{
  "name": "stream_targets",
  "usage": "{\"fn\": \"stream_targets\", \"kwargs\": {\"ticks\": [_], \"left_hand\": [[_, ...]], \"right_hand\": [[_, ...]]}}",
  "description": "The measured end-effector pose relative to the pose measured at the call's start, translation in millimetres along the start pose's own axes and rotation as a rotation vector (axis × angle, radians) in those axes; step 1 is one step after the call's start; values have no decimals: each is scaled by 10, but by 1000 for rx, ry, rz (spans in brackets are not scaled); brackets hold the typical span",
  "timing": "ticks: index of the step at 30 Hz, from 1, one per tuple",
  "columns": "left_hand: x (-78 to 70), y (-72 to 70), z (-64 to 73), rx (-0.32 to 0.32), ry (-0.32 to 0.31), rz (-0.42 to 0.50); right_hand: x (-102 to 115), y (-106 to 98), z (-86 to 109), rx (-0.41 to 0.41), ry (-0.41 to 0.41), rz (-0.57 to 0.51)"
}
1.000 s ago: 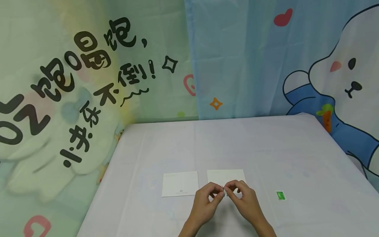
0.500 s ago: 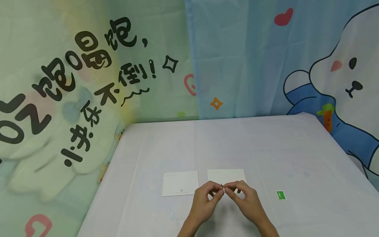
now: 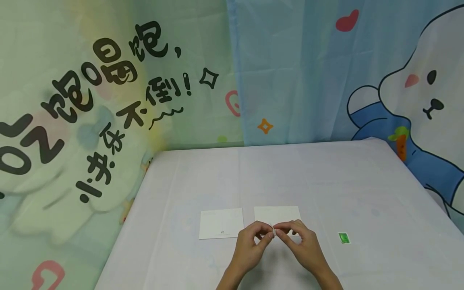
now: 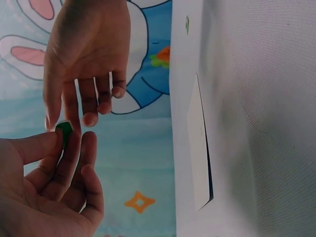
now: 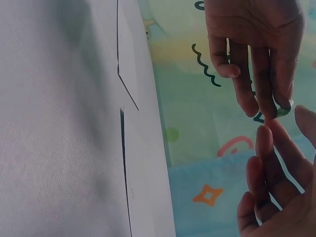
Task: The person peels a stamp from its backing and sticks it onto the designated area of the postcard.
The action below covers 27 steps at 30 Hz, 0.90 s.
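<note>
My left hand (image 3: 251, 246) pinches a small green stamp-like sticker (image 4: 64, 132) between thumb and fingers, above the table. The sticker looks bent in the right wrist view, with a pale edge showing. My right hand (image 3: 302, 249) faces it from the other side, fingertips right at the sticker. In the right wrist view the right thumb (image 5: 302, 116) stands apart from the right index finger. Behind the hands lies a white card (image 3: 277, 213), its near part covered by them. Another white card (image 3: 221, 224) with a tiny printed mark lies to the left.
A second green sticker (image 3: 344, 238) with a white border lies on the table to the right of the hands. A white cloth covers the table (image 3: 275, 177). Printed curtains (image 3: 282, 72) hang behind its far edge and along the sides.
Both hands stay almost in place, with small fingertip movements at the sticker. A dark edge seen between the fingertips earlier now shows pale. The cards and the second sticker lie as before.
</note>
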State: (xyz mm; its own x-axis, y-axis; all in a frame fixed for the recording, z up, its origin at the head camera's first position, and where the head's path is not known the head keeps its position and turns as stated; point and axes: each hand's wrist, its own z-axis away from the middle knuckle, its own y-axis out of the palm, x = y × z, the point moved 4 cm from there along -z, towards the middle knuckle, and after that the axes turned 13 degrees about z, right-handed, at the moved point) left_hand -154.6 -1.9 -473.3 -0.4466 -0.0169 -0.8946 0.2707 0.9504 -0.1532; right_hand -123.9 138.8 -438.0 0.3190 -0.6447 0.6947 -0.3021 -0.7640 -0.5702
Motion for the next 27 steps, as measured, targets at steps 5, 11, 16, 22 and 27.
{"fn": "stream_targets", "kwargs": {"ticks": [5,11,16,22,27], "left_hand": [[-1,-3,6,-2,0,2],[-6,1,9,-1,-5,10],[-6,-2,4,-3,-34,14],[-5,-5,8,-5,-27,21],[10,-2,15,-9,-11,29]], "right_hand": [[-13,6,2,-39,-3,3],[12,-13,-8,-80,6,12],[26,-30,-15,-109,24,27],[30,-48,-15,-134,32,34],[17,-59,-10,-152,46,36]]}}
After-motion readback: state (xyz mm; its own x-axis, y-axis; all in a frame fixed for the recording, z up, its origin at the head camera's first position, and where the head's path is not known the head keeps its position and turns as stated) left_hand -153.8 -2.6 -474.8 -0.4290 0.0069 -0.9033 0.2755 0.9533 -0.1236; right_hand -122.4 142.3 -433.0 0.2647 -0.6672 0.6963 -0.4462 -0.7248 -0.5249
